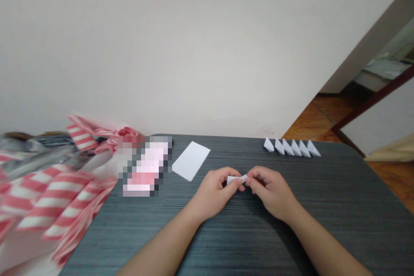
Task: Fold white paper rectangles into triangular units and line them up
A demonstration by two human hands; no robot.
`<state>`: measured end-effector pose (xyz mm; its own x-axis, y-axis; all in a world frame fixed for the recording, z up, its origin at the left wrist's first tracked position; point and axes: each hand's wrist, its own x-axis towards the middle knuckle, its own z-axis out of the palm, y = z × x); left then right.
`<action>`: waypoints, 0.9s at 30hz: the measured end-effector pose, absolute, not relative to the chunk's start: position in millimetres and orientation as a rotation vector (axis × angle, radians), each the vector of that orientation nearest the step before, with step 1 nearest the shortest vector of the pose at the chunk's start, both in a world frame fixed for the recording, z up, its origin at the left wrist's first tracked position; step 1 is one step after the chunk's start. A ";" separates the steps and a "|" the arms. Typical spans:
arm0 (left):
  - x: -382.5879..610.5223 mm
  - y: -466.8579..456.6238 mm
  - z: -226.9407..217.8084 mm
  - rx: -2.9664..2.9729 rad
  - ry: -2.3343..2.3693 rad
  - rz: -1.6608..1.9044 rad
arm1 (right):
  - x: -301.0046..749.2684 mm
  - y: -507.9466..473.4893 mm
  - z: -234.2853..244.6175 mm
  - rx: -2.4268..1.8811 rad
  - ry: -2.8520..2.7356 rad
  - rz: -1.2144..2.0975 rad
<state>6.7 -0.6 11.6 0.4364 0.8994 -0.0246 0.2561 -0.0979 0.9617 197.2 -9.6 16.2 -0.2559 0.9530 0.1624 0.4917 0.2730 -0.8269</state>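
Note:
A small folded piece of white paper (237,179) is pinched between both my hands at the middle of the dark grey table (339,207). My left hand (215,194) holds its left end with curled fingers. My right hand (270,192) grips its right end, fingertips pressed together. A flat white paper rectangle (191,160) lies just beyond my left hand. At the far right edge of the table stands a row of several small folded white paper triangles (293,147).
Red-and-white striped fabric (54,194) is heaped over the table's left side. A blurred pink and white object (147,168) lies beside it. A plain wall rises behind the table; wooden floor (310,120) and a doorway show at the right.

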 end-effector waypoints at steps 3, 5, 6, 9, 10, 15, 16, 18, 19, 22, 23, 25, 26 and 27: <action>6.2 -0.8 10.8 1.633 1.004 0.734 | 197.2 -9.6 15.9 -1.302 -1.851 0.874; 5.6 -0.9 10.7 1.663 1.013 0.730 | 196.7 -9.6 16.0 -1.278 -1.857 0.868; 5.3 -1.0 10.8 1.671 1.023 0.730 | 196.5 -9.6 15.9 -1.263 -1.860 0.865; 4.7 -1.0 11.2 1.673 1.034 0.726 | 196.7 -10.0 14.7 -1.222 -1.859 0.869; 4.6 -1.0 11.4 1.669 1.033 0.727 | 197.1 -10.1 14.0 -1.209 -1.858 0.874; 4.7 -0.9 12.4 1.636 1.033 0.738 | 200.0 -9.2 10.9 -1.110 -1.869 0.890; 4.7 -1.0 12.4 1.629 1.030 0.739 | 200.4 -8.8 10.9 -1.076 -1.878 0.887; 4.7 -1.3 11.7 1.614 1.025 0.740 | 200.9 -8.1 11.3 -1.013 -1.900 0.871; 4.7 -1.5 11.3 1.607 1.022 0.739 | 201.1 -7.8 11.6 -0.992 -1.912 0.861; 4.6 -1.6 9.8 1.580 1.015 0.736 | 201.7 -7.6 12.4 -0.985 -1.946 0.830; 4.7 -1.6 9.5 1.570 1.012 0.736 | 202.0 -7.6 12.4 -0.989 -1.959 0.821; 4.8 -1.3 9.4 1.555 1.008 0.737 | 202.8 -7.8 12.1 -0.990 -1.990 0.801; 4.9 -1.1 9.6 1.549 1.006 0.738 | 203.3 -7.9 11.9 -0.985 -2.007 0.791; 5.0 -0.9 9.9 1.545 1.003 0.740 | 203.7 -8.1 11.6 -0.977 -2.021 0.781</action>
